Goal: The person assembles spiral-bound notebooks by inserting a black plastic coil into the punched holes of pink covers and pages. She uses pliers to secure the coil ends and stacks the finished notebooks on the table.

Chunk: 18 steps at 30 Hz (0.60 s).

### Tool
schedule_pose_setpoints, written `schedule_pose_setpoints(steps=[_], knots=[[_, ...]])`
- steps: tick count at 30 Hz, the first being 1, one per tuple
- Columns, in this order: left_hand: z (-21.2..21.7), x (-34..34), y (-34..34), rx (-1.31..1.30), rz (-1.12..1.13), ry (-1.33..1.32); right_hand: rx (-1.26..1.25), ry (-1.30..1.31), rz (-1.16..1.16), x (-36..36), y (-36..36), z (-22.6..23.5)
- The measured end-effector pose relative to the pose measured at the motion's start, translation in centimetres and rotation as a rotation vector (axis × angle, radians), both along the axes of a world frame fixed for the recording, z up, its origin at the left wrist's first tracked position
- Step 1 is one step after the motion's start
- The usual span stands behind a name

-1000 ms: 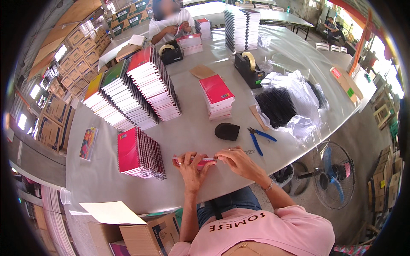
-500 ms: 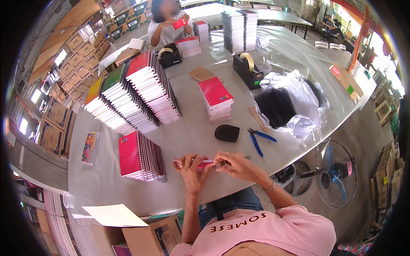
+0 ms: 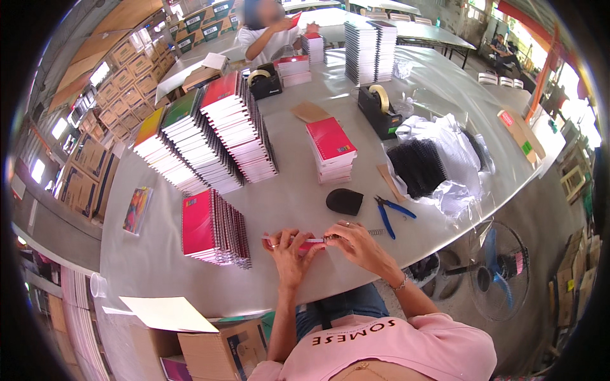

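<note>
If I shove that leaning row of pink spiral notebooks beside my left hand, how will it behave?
The leaning row of pink spiral-bound notebooks would probably topple or fan out, since it stands on edge, tilted and unpropped. It likely feels heavy, being many books. On the smooth grey table it might slide first.

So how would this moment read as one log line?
left hand: grips red notebook | right hand: pinches its spiral end | blue pliers: on table, untouched

Bright daylight, heavy fisheye edge distortion
</note>
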<state>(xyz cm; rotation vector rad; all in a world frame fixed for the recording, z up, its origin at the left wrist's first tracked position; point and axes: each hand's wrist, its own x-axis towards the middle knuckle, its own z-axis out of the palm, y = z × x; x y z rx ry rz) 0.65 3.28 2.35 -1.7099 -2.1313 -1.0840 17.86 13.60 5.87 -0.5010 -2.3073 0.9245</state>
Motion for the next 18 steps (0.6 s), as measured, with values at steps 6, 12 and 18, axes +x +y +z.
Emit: schedule_pose_setpoints(steps=[6,12,18], knots=[[-0.2,-0.2,-0.1,-0.002,-0.004,-0.022,0.03,-0.034,-0.007,-0.1,-0.4,0.7],[0.0,0.0,-0.2,-0.026,-0.017,-0.07,0.026,-0.031,-0.025,0.1,-0.7,0.1],[0.9,0.5,-0.5,-0.044,0.029,-0.047,0.005,0.024,-0.026,-0.3,-0.9,0.9]])
